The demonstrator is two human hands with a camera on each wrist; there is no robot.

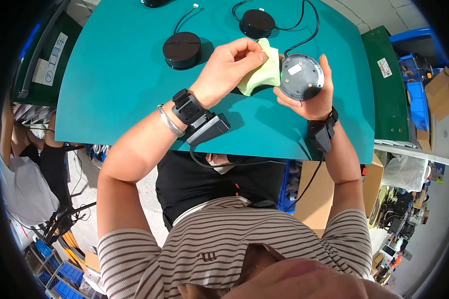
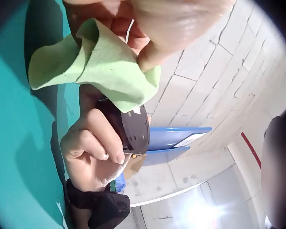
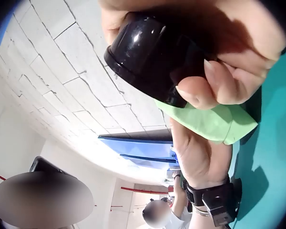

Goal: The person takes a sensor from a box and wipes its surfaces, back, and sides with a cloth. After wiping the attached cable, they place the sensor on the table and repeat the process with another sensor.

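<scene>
My left hand [image 1: 224, 70] pinches a light green cloth [image 1: 262, 74] between thumb and fingers, and the cloth hangs in folds. In the left wrist view the cloth [image 2: 109, 71] overlaps the edge of a round black device. My right hand [image 1: 317, 97] grips this device [image 1: 300, 82] by its sides, its flat underside with small screws and a white label turned up. A black cable runs from its far edge. The right wrist view shows the device's glossy black side [image 3: 148, 57], with fingers curled round it and the cloth [image 3: 214, 121] behind.
On the green table [image 1: 119, 99] stand a round black device [image 1: 182, 50] with a short cable and another one [image 1: 257, 23] farther back. Part of a dark object [image 1: 156, 2] shows at the far edge. Blue bins [image 1: 418, 104] lie at the right; another person [image 1: 30, 174] is at the left.
</scene>
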